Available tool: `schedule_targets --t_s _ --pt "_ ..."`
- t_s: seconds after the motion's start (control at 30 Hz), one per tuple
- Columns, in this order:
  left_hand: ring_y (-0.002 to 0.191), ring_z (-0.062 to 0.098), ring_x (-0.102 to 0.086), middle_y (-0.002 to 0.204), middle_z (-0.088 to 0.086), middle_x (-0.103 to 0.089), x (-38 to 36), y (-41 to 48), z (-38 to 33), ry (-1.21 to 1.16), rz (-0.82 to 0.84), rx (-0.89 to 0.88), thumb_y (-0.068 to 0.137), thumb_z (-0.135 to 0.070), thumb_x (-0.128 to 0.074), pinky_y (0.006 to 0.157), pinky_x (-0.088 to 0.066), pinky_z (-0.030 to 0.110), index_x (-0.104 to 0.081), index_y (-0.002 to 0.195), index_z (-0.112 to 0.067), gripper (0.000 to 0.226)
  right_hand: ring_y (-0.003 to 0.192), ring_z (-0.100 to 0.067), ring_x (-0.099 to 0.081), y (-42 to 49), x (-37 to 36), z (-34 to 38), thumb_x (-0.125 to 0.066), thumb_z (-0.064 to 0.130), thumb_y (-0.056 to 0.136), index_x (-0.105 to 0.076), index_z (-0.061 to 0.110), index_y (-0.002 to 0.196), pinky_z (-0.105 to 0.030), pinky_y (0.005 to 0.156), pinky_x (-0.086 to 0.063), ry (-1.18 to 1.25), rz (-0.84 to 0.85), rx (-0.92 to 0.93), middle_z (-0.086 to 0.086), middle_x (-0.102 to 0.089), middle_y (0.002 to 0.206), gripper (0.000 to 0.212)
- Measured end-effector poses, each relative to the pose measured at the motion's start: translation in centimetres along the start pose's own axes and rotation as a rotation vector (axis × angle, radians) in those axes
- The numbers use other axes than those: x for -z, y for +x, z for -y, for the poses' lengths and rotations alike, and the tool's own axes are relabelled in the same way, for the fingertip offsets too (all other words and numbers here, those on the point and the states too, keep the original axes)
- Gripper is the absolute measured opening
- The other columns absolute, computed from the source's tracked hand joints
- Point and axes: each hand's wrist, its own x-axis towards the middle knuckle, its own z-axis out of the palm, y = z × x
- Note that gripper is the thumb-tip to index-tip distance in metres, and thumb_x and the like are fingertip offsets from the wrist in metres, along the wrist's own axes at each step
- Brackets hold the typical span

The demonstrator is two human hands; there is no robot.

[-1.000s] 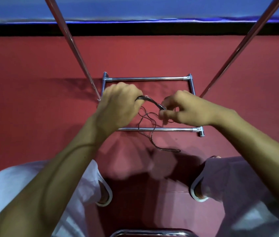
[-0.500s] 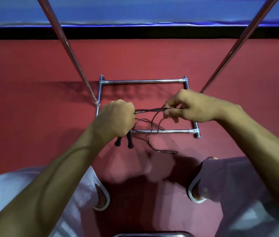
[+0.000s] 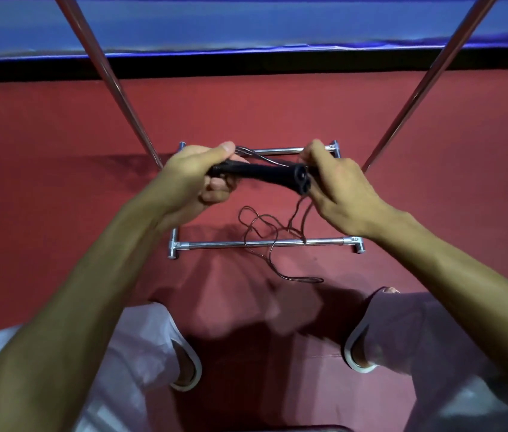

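**Rope handles bundled, cord wrap is the next move**

Both skipping-rope handles (image 3: 265, 174) are held side by side as one black bundle, in the air between the two hands. The long axis runs left-right and is slightly tilted, with the butt ends lower and toward the camera on the right.

- Left hand (image 3: 196, 179): fingers curled round the cord-exit end of the bundle, thumb pressed on top. This hand carries the load.
- Right hand (image 3: 340, 185): fingertips pinched on the cord (image 3: 274, 244) right at the butt ends and touching them. I can't tell how many strands are in the pinch.
- A few strands run along the top of the bundle from the left thumb to the right fingertips.
- The slack drops straight below the right fingers, loops across the near bar of the chrome rack (image 3: 215, 244), and ends on the red mat (image 3: 59, 182).

My read is that this is a tidy-up, with the cord about to be wound onto the handles.

The key relation is that the free cord hangs below the right fingers, at the butt end and crosswise to the bundle axis. The right hand is nearer, so it should do the wrapping while the left only clamps.

The risk is the slack snagging on the rack bar as it comes up, so lift it clear first.
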Motion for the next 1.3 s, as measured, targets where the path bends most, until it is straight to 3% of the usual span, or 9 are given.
schedule_targets --t_s 0.1,0.2,0.33,0.43,0.67,0.83,1.07,1.2,1.3 --pt "0.043 0.004 -0.031 0.053 0.002 -0.05 -0.9 0.7 1.0 -0.087 -0.093 -0.001 0.11 -0.015 -0.039 0.037 -0.019 0.014 -0.055 0.08 -0.001 0.036 0.056 -0.023 -0.036 -0.1 -0.1 0.4 -0.068 0.021 0.094 -0.041 0.019 0.09 -0.034 0.054 -0.03 0.119 -0.112 -0.077 -0.004 -0.049 0.061 0.028" --pt "0.039 0.005 -0.031 0.051 0.002 -0.051 -1.8 1.2 2.2 -0.044 -0.212 0.011 0.111 -0.017 -0.039 0.035 -0.019 0.015 -0.055 0.079 -0.001 0.039 0.059 -0.02 -0.031 0.4 -0.5 0.0 -0.063 0.017 0.095 -0.043 0.01 0.078 -0.036 0.055 -0.029 0.095 -0.122 -0.133 -0.001 -0.042 0.06 0.027" --pt "0.04 0.013 -0.048 0.049 0.003 -0.059 -2.2 1.3 3.5 0.618 -0.345 -0.042 0.109 -0.03 -0.043 0.043 -0.04 0.026 -0.069 0.074 0.001 0.054 0.057 -0.013 -0.027 0.6 -0.5 0.2 -0.062 0.032 0.102 -0.044 0.011 0.072 -0.03 0.055 -0.03 0.128 -0.215 -0.201 0.005 -0.033 0.057 0.041" --pt "0.065 0.027 -0.065 0.059 0.016 -0.066 -2.5 0.8 3.4 1.012 -0.275 -0.11 0.108 -0.037 -0.043 0.07 -0.048 0.036 -0.067 0.07 0.006 0.062 0.056 -0.011 -0.029 0.7 0.3 0.0 -0.063 0.032 0.102 -0.05 0.01 0.073 -0.021 0.052 -0.028 0.168 -0.288 -0.246 0.002 -0.036 0.057 0.039" --pt "0.054 0.017 -0.04 0.056 0.004 -0.037 -2.0 -0.8 0.8 1.395 0.041 -0.104 0.107 -0.045 -0.041 0.062 -0.026 0.037 -0.034 0.06 -0.009 0.06 0.057 -0.008 -0.029 1.1 2.2 -1.1 -0.062 0.039 0.101 -0.052 0.013 0.069 -0.027 0.052 -0.029 0.18 -0.172 -0.229 0.002 -0.036 0.059 0.043" --pt "0.041 0.009 -0.026 0.048 -0.005 -0.031 -1.6 -1.1 -0.9 0.574 0.156 -0.064 0.11 -0.032 -0.041 0.041 -0.024 0.022 -0.047 0.06 -0.015 0.053 0.056 -0.011 -0.03 1.4 2.8 -2.1 -0.055 0.031 0.106 -0.054 0.019 0.064 -0.03 0.053 -0.026 0.312 -0.054 -0.225 -0.008 -0.036 0.06 0.044" --pt "0.035 0.004 -0.024 0.046 -0.006 -0.028 -2.4 1.2 0.4 -0.098 -0.271 -0.053 0.111 -0.025 -0.04 0.037 -0.016 0.012 -0.044 0.084 -0.007 0.033 0.047 -0.014 -0.021 1.4 -0.3 -0.6 -0.051 0.03 0.107 -0.062 0.019 0.06 -0.028 0.044 -0.014 0.598 -0.002 -0.361 -0.005 -0.03 0.051 0.049" --pt "0.03 0.006 -0.022 0.04 -0.01 -0.025 -2.5 3.0 2.0 -0.22 -0.629 -0.056 0.111 -0.025 -0.039 0.036 -0.018 0.012 -0.035 0.078 -0.015 0.035 0.042 -0.009 -0.017 0.3 -3.3 1.6 -0.05 0.024 0.107 -0.066 0.014 0.072 -0.025 0.044 -0.01 0.855 0.076 -0.46 0.004 -0.027 0.048 0.04" --pt "0.045 0.023 -0.043 0.047 -0.003 -0.041 -2.2 3.6 3.4 0.093 -0.836 -0.144 0.109 -0.03 -0.04 0.05 -0.036 0.031 -0.043 0.068 -0.011 0.046 0.039 -0.008 -0.017 -0.8 -5.5 4.2 -0.045 0.022 0.109 -0.062 0.006 0.08 -0.018 0.041 -0.015 1.001 0.11 -0.587 0.006 -0.027 0.046 0.038"
